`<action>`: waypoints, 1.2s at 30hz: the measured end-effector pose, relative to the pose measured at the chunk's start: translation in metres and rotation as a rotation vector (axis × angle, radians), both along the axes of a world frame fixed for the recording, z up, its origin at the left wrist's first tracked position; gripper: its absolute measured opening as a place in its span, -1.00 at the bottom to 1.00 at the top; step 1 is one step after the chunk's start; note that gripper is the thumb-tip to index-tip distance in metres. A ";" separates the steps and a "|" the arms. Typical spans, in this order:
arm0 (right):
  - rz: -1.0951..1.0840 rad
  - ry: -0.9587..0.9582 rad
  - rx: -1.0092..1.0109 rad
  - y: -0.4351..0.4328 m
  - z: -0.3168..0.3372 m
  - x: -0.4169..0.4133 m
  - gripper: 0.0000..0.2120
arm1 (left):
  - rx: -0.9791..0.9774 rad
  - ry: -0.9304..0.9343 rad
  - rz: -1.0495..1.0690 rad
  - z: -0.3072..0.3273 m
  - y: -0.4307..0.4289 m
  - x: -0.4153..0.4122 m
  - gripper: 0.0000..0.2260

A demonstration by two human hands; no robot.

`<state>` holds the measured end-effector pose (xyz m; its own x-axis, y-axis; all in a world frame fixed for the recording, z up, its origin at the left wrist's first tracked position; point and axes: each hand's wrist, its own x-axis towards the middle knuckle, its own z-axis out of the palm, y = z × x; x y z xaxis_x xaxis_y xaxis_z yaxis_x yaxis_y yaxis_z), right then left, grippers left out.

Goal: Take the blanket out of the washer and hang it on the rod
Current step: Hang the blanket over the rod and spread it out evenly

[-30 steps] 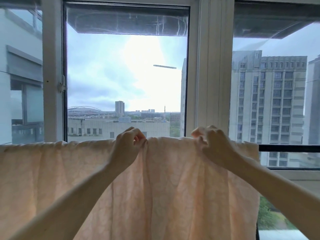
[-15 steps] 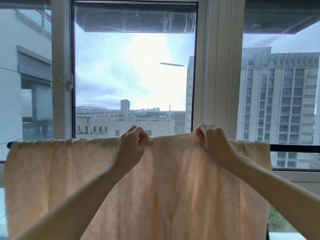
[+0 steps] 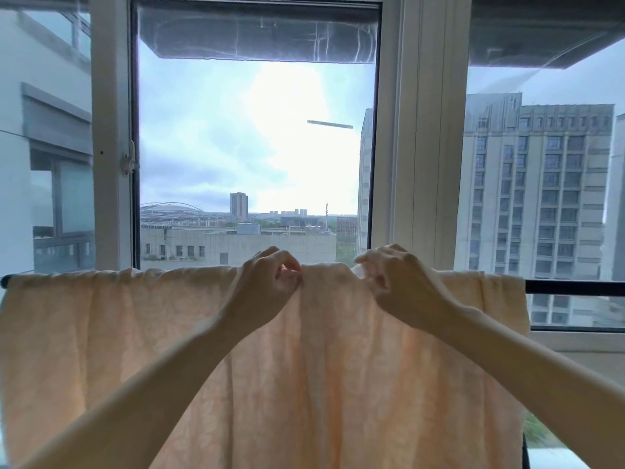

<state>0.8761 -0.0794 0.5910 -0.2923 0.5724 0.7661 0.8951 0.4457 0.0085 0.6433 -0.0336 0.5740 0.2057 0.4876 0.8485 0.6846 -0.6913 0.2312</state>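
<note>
Peach blanket (image 3: 338,367) is draped over the black rod (image 3: 575,287) by the window (image 3: 111,164) and hangs down the near side. L hand (image 3: 270,282) pinches the top fold w/ curled fingers. R hand (image 3: 399,282) pinches the fold just to its right. Vs 1 s ago the hands sit a bit closer together, w/ the cloth betw. them humped up. Judging by that, the hang is basically done and only evening out the top edge is left.

High-rise flat — windows (image 3: 257,137), laundry rod (image 3: 575,287), city below.
</note>
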 end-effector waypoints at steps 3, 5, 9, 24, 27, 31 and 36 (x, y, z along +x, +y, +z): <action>0.071 -0.051 -0.035 0.008 -0.005 -0.030 -0.55 | 0.033 0.018 0.001 -0.001 0.000 0.000 -0.89; 0.100 -0.073 -0.035 0.018 -0.006 -0.042 -0.51 | 0.061 0.029 0.008 -0.002 0.001 -0.001 -0.89; 0.175 -0.034 -0.047 0.029 -0.003 -0.042 -0.64 | 0.071 0.030 0.014 -0.001 0.001 -0.006 -0.92; -0.095 0.093 0.092 0.015 0.007 0.032 -0.79 | 0.040 -0.066 0.044 0.000 0.003 -0.011 -0.88; -0.085 -0.006 0.087 0.005 0.008 0.032 -0.80 | 0.020 -0.008 -0.003 0.000 -0.001 -0.003 -0.92; -0.112 -0.230 0.022 0.000 0.006 0.015 -0.60 | 0.031 0.032 0.015 -0.002 -0.003 0.002 -0.90; -0.046 -0.185 0.062 0.010 -0.001 -0.020 -0.68 | 0.078 0.037 0.018 -0.002 0.000 0.000 -0.94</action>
